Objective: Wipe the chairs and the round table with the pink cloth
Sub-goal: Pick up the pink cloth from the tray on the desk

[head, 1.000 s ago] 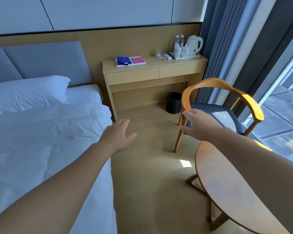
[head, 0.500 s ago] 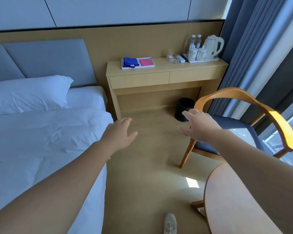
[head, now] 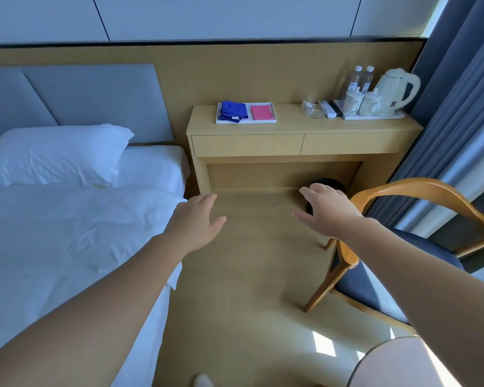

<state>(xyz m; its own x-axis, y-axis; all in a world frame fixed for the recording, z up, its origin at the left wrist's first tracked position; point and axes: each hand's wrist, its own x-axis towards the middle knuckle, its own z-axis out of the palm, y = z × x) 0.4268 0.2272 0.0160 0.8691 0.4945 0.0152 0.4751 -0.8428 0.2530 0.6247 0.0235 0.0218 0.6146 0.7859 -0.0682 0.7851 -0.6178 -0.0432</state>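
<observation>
Both arms are reaching forward over the floor, holding nothing. The left hand (head: 194, 220) is hovering at centre with its fingers (head: 207, 199) loosely apart; the right hand (head: 329, 212) is doing likewise, its fingers spread, in front of a black bin (head: 331, 183). The pink cloth (head: 261, 112) is lying folded in a white tray (head: 246, 121) on the tabletop (head: 299, 125) at 12 o'clock, just beside a blue cloth (head: 233, 110). A wooden chair (head: 403, 247) is standing at 3 o'clock, and the round table's (head: 386, 364) edge is showing at 5 o'clock.

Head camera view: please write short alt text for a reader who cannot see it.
Two empty bare hands, left hand and right hand, reach toward a light wooden desk where a folded pink cloth lies in a white tray. A wooden armchair stands right, a white bed left.
</observation>
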